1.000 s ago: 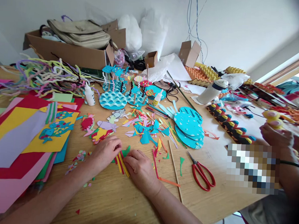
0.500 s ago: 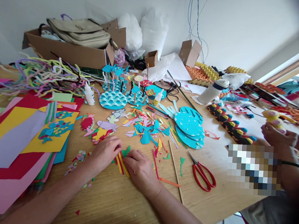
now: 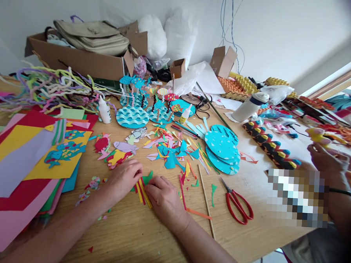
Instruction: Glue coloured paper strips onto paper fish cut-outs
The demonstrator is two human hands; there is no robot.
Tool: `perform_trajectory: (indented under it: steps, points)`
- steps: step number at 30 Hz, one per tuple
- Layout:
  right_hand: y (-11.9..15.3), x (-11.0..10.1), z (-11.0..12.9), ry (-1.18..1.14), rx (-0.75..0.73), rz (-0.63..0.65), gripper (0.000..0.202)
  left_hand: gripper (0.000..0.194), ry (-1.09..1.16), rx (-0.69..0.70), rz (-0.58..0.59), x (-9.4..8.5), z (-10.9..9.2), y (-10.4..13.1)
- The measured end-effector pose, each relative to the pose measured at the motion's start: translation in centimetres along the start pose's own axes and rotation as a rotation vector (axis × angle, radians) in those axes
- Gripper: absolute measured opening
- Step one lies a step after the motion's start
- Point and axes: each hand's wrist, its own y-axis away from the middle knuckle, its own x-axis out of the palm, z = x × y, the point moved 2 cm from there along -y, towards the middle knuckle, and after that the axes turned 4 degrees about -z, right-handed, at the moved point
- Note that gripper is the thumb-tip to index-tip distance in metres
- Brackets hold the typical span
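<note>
My left hand (image 3: pixel 126 177) and my right hand (image 3: pixel 164 199) meet low over the table, fingers closed and pressed onto the same small paperwork. Between them lies a green paper cutout (image 3: pixel 147 177), mostly covered by my fingers. Narrow yellow and red paper strips (image 3: pixel 143 193) cross it and stick out toward me. My fingertips hide what exactly each one pinches. Just beyond my left hand are a lilac paper fish (image 3: pixel 125 146) and a red and yellow paper fish (image 3: pixel 119 158). Paper scraps (image 3: pixel 171 153) in many colours are strewn ahead of my right hand.
Red-handled scissors (image 3: pixel 238 203) and a thin wooden stick (image 3: pixel 206 200) lie to the right. Coloured paper sheets (image 3: pixel 10 193) are stacked at left. Blue paper ovals (image 3: pixel 223 149) and glue bottles (image 3: pixel 105 111) stand beyond. Another person's hands (image 3: pixel 328 159) hold something yellow.
My hands and the strips keep the same place. At the right, the other person's hands have shifted slightly with the yellow thing, which is now tilted differently.
</note>
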Motion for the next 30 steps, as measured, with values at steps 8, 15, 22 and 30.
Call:
perform_trajectory:
  steps: [8, 15, 22, 30]
  points:
    - [0.0, -0.4, 0.5, -0.078, 0.023, 0.012, 0.02, 0.016, -0.053, 0.007, -0.018, 0.1, -0.3, 0.2]
    - [0.2, -0.8, 0.7, -0.172, 0.139, 0.061, 0.015, 0.018, -0.125, 0.044, 0.008, -0.3, -0.8, 0.1]
    - [-0.4, -3.2, 0.4, -0.367, 0.244, 0.188, 0.019, 0.018, -0.135, 0.073, 0.01, -0.1, -0.6, 0.0]
    - [-1.8, -5.8, -0.8, -0.341, 0.32, 0.298, 0.018, 0.015, -0.061, 0.091, -0.036, -1.9, -0.5, 0.7]
